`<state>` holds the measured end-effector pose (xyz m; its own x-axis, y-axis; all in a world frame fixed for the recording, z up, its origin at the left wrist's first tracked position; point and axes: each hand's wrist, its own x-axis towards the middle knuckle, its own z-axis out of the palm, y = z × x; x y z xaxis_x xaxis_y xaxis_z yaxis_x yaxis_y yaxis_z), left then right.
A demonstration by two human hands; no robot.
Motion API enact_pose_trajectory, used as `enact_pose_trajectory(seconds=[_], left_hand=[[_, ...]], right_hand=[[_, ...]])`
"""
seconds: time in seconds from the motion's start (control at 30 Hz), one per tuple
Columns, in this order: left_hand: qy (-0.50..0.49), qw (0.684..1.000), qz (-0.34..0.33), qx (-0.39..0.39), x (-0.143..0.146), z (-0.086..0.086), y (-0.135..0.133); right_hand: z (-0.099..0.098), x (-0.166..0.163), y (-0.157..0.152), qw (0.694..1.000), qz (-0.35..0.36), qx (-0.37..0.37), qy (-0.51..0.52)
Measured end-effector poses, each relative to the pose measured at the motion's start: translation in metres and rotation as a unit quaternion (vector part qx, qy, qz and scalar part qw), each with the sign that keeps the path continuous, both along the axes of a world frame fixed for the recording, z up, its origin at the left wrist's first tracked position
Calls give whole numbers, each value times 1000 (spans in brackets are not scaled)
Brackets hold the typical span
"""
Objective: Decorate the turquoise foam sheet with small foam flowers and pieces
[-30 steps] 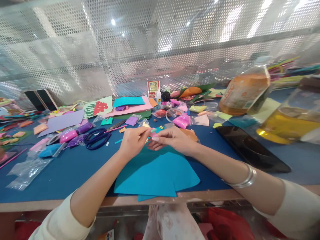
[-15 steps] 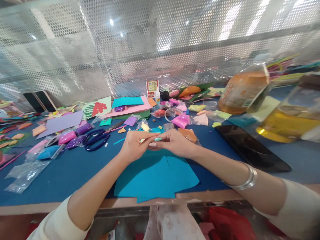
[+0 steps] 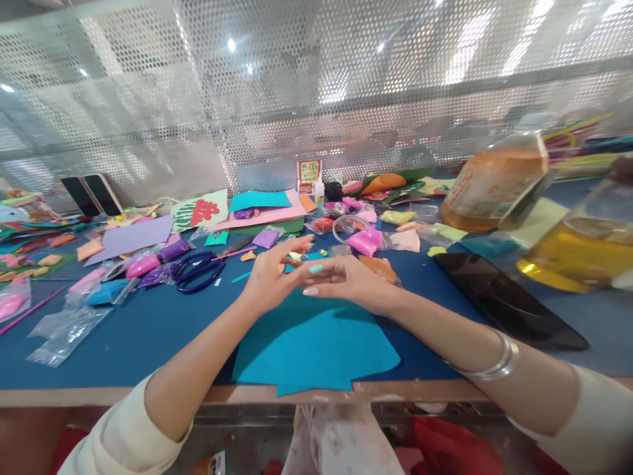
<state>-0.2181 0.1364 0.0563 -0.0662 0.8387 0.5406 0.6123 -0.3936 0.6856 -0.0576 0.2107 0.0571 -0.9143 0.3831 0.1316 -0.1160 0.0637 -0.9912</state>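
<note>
Over a sheet of bright blue paper [image 3: 316, 349] my two hands meet, one partly behind the other. My left hand [image 3: 271, 277] has its fingers stretched out and apart, its thumb close to the other hand's fingertips. Curved but not closed, the fingers of my right hand [image 3: 353, 280] leave a gap between the green-nailed finger and the thumb. I can make out nothing held in either hand, though the space between the palms is partly hidden. Cut edges show on the blue paper, which slightly overhangs the table's front edge.
Blue-handled scissors [image 3: 198, 270] and bags of coloured clay [image 3: 143, 265] lie left. Behind my hands are a pink clay bag [image 3: 366, 241], a clear ring [image 3: 349, 227] and a glue bottle [image 3: 319, 193]. At right are a black phone [image 3: 509, 300] and a drink bottle [image 3: 494, 185].
My hands were pressed together with fingers closed. Now the left fingers have lifted and spread, and the right fingers have loosened. The whole view has shifted slightly.
</note>
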Motion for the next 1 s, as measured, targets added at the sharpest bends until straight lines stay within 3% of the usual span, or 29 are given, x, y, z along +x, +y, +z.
enact_pose_trajectory(seconds=[0.13, 0.27, 0.47, 0.6, 0.73, 0.9, 1.0], left_hand=[[88, 993, -62, -47, 12, 3, -4], [110, 990, -81, -32, 16, 5, -6], [129, 992, 0, -7, 12, 5, -5], [90, 993, 75, 21, 1, 3, -2], [34, 999, 21, -14, -4, 1, 0], [98, 994, -37, -14, 3, 1, -1], [121, 992, -40, -19, 7, 2, -3]], right_hand=[[4, 2, -2, 995, 30, 89, -21], [-1, -2, -1, 998, 21, 44, -27], [-4, -7, -1, 999, 0, -41, -17], [-2, -4, 3, 997, -6, -71, -24], [-2, -1, 7, 998, 8, -55, -25], [-1, 2, 4, 990, 82, -113, -7], [-1, 1, 0, 993, 68, -93, -37]])
